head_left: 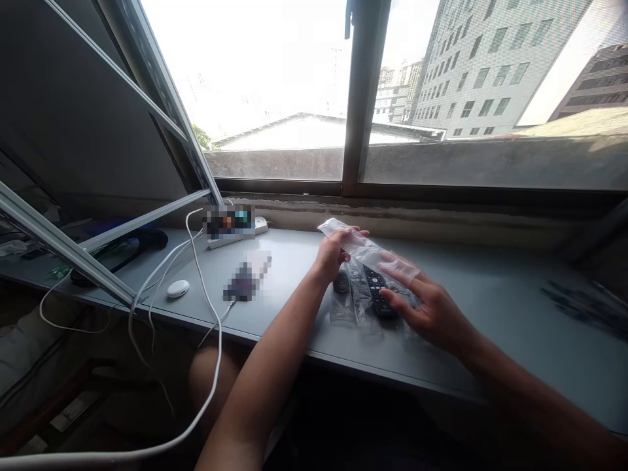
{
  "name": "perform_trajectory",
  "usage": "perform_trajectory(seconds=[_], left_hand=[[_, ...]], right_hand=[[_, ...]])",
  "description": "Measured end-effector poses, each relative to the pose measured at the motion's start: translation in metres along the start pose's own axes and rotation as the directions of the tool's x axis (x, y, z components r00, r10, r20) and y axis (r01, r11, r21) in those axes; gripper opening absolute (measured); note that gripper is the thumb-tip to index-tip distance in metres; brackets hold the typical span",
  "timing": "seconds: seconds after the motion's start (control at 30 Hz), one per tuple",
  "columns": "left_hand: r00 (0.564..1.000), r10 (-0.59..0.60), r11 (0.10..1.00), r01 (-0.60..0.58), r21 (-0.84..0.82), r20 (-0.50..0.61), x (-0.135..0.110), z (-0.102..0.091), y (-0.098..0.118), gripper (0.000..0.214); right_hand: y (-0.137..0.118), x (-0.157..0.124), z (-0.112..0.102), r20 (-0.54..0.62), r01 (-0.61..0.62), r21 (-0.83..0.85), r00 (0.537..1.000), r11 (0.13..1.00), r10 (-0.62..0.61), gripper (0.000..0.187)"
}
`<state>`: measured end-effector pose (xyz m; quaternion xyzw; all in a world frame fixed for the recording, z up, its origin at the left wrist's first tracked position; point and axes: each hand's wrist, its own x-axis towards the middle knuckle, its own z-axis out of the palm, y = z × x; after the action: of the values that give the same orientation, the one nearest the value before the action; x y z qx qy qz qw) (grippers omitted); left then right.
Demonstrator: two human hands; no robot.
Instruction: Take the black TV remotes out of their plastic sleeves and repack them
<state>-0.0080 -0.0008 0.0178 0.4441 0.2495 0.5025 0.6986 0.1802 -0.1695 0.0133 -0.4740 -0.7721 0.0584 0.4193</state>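
Note:
A clear plastic bag lies across the grey desk in front of the window. My left hand is closed on the bag's far left end and lifts it a little. My right hand grips the bag's other end, fingers curled over a black remote control with small buttons. A second dark remote lies beside it, under the plastic. Whether the remotes sit inside the bag or just under it I cannot tell.
A white power strip sits by the window sill, with white cables trailing off the desk's front edge. A small white oval case lies at the left. Dark items lie at the far right. A metal frame slants across the left.

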Motion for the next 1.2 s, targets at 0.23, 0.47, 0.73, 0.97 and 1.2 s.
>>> perform_trajectory(seconds=[0.23, 0.47, 0.73, 0.97, 1.2], left_hand=[[0.999, -0.036, 0.992, 0.035, -0.121, -0.007, -0.0014, 0.0009, 0.0033, 0.031], [0.995, -0.044, 0.988, 0.030, -0.151, -0.089, -0.0011, -0.0010, 0.0036, 0.035], [0.996, -0.018, 0.988, 0.006, -0.151, -0.082, -0.0018, 0.0008, 0.0043, 0.032], [0.996, 0.014, 0.982, -0.031, -0.188, -0.093, 0.0032, -0.0047, 0.0026, 0.031], [0.984, -0.003, 0.973, -0.038, -0.226, -0.179, 0.0011, -0.0031, 0.0082, 0.028]], right_hand=[[-0.0006, -0.0011, -0.0016, 0.027, 0.005, -0.005, 1.000, 1.000, -0.005, 0.045], [0.0013, -0.0018, 0.0003, 0.037, 0.044, -0.001, 0.998, 0.999, -0.044, 0.056], [0.0025, -0.0035, -0.0003, 0.066, -0.003, -0.013, 0.998, 1.000, 0.004, 0.053], [0.0018, -0.0030, -0.0010, 0.101, 0.016, 0.009, 0.995, 1.000, -0.017, 0.064], [-0.0008, -0.0019, -0.0014, 0.094, -0.010, 0.028, 0.996, 1.000, 0.007, 0.051]])
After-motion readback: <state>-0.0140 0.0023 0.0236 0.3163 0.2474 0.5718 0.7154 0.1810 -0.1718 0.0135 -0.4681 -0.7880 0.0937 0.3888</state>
